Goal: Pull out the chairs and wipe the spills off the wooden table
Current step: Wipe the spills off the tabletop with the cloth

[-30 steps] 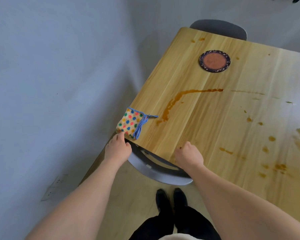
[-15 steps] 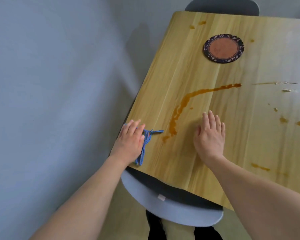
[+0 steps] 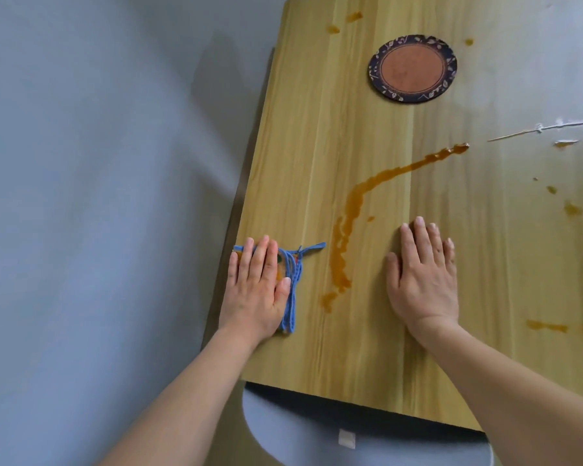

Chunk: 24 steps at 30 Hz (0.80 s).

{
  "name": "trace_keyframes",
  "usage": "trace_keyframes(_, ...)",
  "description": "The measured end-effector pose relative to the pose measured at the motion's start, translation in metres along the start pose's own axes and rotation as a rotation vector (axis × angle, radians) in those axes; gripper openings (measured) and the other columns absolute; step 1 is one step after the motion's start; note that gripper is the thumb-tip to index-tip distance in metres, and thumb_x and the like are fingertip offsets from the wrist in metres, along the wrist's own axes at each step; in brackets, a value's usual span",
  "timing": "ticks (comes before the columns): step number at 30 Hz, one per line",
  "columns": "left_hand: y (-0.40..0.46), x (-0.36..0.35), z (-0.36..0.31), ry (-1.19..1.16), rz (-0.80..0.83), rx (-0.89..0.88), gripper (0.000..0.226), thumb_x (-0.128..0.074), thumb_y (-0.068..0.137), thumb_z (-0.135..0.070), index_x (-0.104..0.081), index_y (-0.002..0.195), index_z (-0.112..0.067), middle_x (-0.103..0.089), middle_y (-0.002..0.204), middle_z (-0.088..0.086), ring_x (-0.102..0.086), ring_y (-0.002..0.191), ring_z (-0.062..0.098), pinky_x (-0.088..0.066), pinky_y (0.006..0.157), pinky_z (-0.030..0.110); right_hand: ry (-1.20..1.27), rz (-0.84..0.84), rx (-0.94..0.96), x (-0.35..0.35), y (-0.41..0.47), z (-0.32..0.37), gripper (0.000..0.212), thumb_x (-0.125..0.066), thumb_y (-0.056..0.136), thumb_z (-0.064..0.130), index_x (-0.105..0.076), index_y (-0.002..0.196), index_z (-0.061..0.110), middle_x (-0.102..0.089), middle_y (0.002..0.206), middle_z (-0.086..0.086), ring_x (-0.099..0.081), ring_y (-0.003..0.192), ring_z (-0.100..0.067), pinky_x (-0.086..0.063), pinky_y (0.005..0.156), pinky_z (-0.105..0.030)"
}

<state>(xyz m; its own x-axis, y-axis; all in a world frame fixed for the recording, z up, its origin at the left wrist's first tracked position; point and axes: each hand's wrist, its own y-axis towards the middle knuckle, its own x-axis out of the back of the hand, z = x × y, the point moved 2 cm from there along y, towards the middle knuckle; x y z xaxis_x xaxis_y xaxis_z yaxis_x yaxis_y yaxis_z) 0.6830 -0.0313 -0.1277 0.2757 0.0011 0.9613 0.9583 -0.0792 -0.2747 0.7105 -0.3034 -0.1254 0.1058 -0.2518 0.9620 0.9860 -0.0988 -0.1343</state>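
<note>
Spills: a long orange-brown streak (image 3: 357,203) curves across your wooden surface (image 3: 317,136), running from near the middle toward the near left; it passes between your two hands and touches neither.
Smaller spills: scattered drops (image 3: 571,208) lie toward the right edge, a short smear (image 3: 547,326) sits to the right of your right forearm, and a few spots (image 3: 354,16) mark the far end.
Cloth: a folded cloth with blue trim (image 3: 292,290) lies at the left edge of the surface, just left of the streak's near end. A blue loop sticks out from its far corner toward the streak. Most of it is covered, so its pattern can barely be read.
Left hand: your left hand (image 3: 254,287) lies flat on the cloth, fingers (image 3: 249,257) straight and together, thumb resting along the blue trim. Nothing is gripped.
Right hand: your right hand (image 3: 421,280) rests palm down on bare wood just right of the streak, fingers extended and slightly spread, holding nothing.
Coaster: a round coaster (image 3: 413,68), reddish centre with a dark patterned rim, sits at the far end, well apart from both hands.
Chair: a grey chair seat (image 3: 317,438) shows below the near edge, partly under the surface.
Wall: a plain grey wall (image 3: 98,196) fills the left side.
</note>
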Motion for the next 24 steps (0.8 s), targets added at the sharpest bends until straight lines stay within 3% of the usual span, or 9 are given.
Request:
trace_keyframes(17, 0.112, 0.034, -0.002, -0.029, -0.039, -0.054, 0.066, 0.000, 0.093, -0.056, 0.015, 0.153, -0.032, 0.014, 0.165, 0.000, 0.019, 0.150, 0.019, 0.012, 0.121, 0.043, -0.045, -0.044, -0.027, -0.002, 0.002, 0.000, 0.058, -0.024, 0.098, 0.038, -0.031, 0.151, 0.015, -0.022, 0.159, -0.005, -0.010, 0.149, -0.021, -0.004, 0.121, -0.041)
trace_keyframes(24, 0.133, 0.041, -0.005, -0.011, -0.039, -0.051, 0.064, -0.009, 0.099, -0.053, 0.011, 0.155, -0.032, 0.014, 0.165, 0.000, 0.021, 0.150, 0.019, 0.011, 0.121, 0.045, -0.038, -0.060, -0.019, -0.002, 0.001, 0.000, 0.058, -0.026, 0.098, 0.038, -0.032, 0.151, 0.015, -0.024, 0.159, -0.005, -0.012, 0.149, -0.021, -0.007, 0.121, -0.043)
